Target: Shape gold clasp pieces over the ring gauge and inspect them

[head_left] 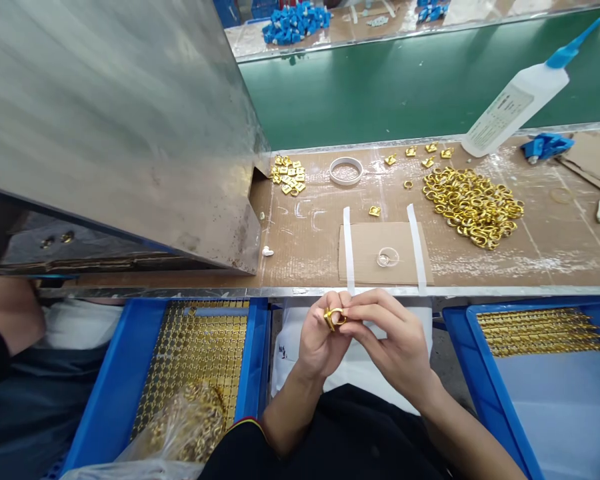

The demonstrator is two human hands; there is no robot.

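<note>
Just off the front edge of the bench, both hands meet around a gold-coloured ring (335, 319). My left hand (316, 343) pinches its wider, flat-topped side between thumb and fingers. The fingertips of my right hand (394, 333) close on the opposite side of the band. Beyond the hands lies a taped cardboard pad (365, 257) with a small clear round dish (387, 257) on it. A square gold piece (375, 211) sits just behind the pad. To the right is a heap of gold rings (473, 207).
A metal housing (180, 167) stands at the left, beside a group of square gold pieces (287, 175). A white tape roll (346, 171) and a blue-tipped bottle (517, 110) are at the back. Blue trays (113, 373) (500, 400) flank me. A person's arm (10, 313) is at far left.
</note>
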